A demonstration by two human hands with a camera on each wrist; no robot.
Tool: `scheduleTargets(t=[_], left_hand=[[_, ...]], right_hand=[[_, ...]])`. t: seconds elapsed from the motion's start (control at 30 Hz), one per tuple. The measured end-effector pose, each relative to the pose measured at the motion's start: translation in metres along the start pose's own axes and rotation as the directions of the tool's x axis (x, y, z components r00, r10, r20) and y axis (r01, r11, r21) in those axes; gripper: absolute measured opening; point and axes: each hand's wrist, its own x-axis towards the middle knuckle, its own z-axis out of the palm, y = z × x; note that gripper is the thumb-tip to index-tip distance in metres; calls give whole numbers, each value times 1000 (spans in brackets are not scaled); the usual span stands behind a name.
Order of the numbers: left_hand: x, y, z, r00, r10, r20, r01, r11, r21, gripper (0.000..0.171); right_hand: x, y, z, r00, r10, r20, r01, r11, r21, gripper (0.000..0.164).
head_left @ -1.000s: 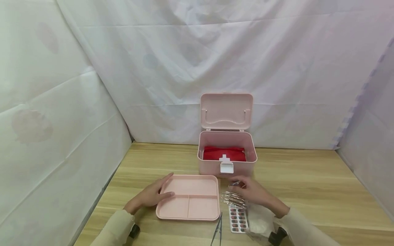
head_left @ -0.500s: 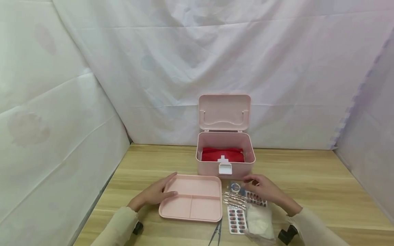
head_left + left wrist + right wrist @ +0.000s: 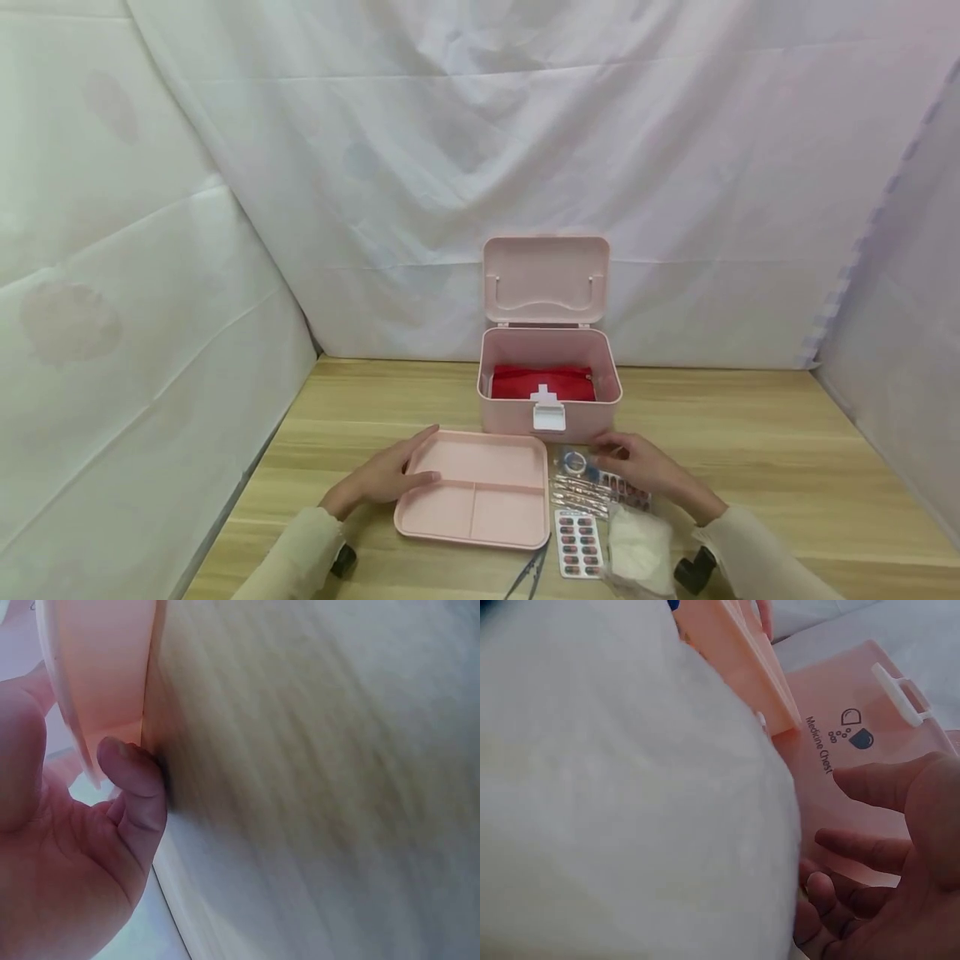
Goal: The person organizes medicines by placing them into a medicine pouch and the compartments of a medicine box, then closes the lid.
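Note:
At the left end of the pink divided tray, my left hand holds the edge. Its thumb lies over the rim; in the left wrist view a little finger curls beside the outer wall. My right hand hovers or rests over a capsule blister pack, fingers loosely bent and nothing visibly held. Just left of it lie a clear-and-blue packet with a white ring-shaped roll and a bundle of wrapped thin sticks. Contact between right fingers and the packs is unclear.
Behind stands a pink medicine chest, lid raised, with a red pouch inside. A second blister pack, a bag of white padding and grey tweezers lie in front. White cloth encloses the table.
My right hand has let go of the ring-roll packet and shifted right, exposing it and the blister pack. The tray has slid rightward with my left hand, covering more of the tweezers.

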Motion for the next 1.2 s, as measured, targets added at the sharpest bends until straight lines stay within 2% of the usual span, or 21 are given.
scheduleTargets(t=[0.23,0.43,0.5,0.77,1.2], left_hand=[[-2,2,0,1000,-18,4,18,1000,-7,81],[-3,4,-1,999,-43,22,44,999,-17,81],[-3,5,-1,999,-47,24,48,999,-11,81],[-3,6,1,997,-68,25,69,997,-24,81],[-3,7,-1,996,-84,21,85,996,-30,81]], right_hand=[[4,5,6,1000,15,-4,-15,1000,20,36],[7,9,10,998,-65,-13,65,998,-4,36],[8,10,13,997,-69,-19,69,998,-15,36],[12,11,20,999,2,-47,-4,999,-42,41],[14,9,25,993,10,-118,-22,995,-101,38]])
